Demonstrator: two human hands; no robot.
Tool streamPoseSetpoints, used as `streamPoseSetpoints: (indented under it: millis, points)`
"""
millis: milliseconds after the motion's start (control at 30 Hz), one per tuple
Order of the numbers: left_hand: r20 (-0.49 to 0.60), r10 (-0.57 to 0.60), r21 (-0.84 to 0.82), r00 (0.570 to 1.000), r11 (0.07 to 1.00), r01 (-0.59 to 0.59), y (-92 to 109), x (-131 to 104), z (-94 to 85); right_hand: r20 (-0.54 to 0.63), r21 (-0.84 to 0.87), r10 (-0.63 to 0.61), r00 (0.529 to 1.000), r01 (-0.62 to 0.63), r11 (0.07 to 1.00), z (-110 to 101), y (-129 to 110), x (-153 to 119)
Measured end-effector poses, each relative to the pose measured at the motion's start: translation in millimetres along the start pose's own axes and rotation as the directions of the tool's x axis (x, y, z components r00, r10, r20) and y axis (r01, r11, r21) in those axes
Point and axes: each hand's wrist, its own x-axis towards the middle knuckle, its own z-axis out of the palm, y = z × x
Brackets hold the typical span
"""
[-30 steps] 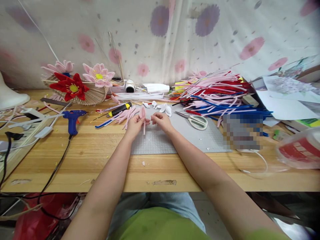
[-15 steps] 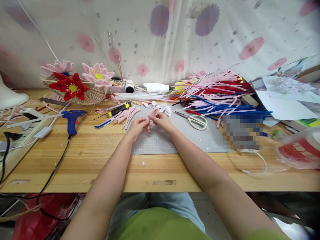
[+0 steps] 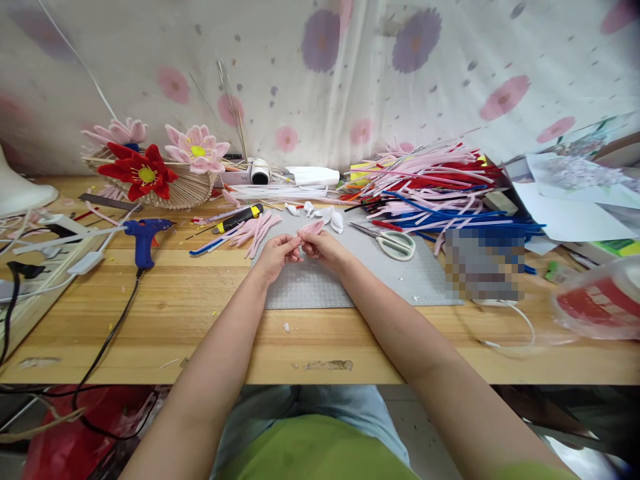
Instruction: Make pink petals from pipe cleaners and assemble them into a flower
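Note:
Between both hands is a pink pipe-cleaner petal (image 3: 312,228), its tip pointing right and away from me. My left hand (image 3: 279,256) pinches its near end. My right hand (image 3: 321,247) is closed on it close beside the left, thumb and fingers covering part of the petal. Both hands are over the grey cutting mat (image 3: 310,287). Just beyond them lie white petals (image 3: 330,217). Left of the hands is a bunch of cut pink pipe cleaners (image 3: 255,230). Scissors (image 3: 395,244) with pale green handles rest on the mat to the right.
A blue glue gun (image 3: 144,240) with a black cord stands at left, near a power strip (image 3: 40,287). Behind it are pink and red pipe-cleaner flowers (image 3: 145,175). A large heap of pipe cleaners (image 3: 430,180) fills the back right. A plastic tub (image 3: 600,300) stands at far right.
The petal has tilted over to the right and lower between my fingers. My hands stay in nearly the same place, with the right fingers shifted slightly along the petal.

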Motion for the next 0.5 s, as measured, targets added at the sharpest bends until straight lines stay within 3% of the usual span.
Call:
streamPoseSetpoints:
  millis: [67, 200, 367, 433, 500]
  points:
    - [-0.002, 0.013, -0.098, 1.000, 0.995, -0.013, -2.6, 0.6, 3.2, -0.014, 0.089, 0.027, 1.000, -0.025, 0.996, 5.7, 0.8, 0.8]
    - [-0.125, 0.051, -0.267, 0.991, 0.960, -0.083, -10.5, 4.3, 11.7, -0.071, 0.165, 0.034, 0.997, -0.022, 0.986, 21.1, 4.6, 2.8]
    - [-0.273, 0.081, -0.288, 0.959, 0.944, -0.162, -15.4, 5.0, 17.5, -0.188, 0.205, 0.021, 0.982, 0.019, 0.979, 30.7, 8.4, 3.6]
    - [-0.224, 0.126, -0.243, 0.966, 0.953, -0.180, -14.7, 3.9, 16.0, -0.160, 0.193, 0.018, 0.987, 0.013, 0.981, 26.0, 8.4, 3.4]
    - [-0.107, 0.133, -0.192, 0.985, 0.970, -0.151, -12.8, 2.9, 12.7, -0.088, 0.160, 0.007, 0.996, 0.007, 0.987, 17.4, 7.3, 3.1]
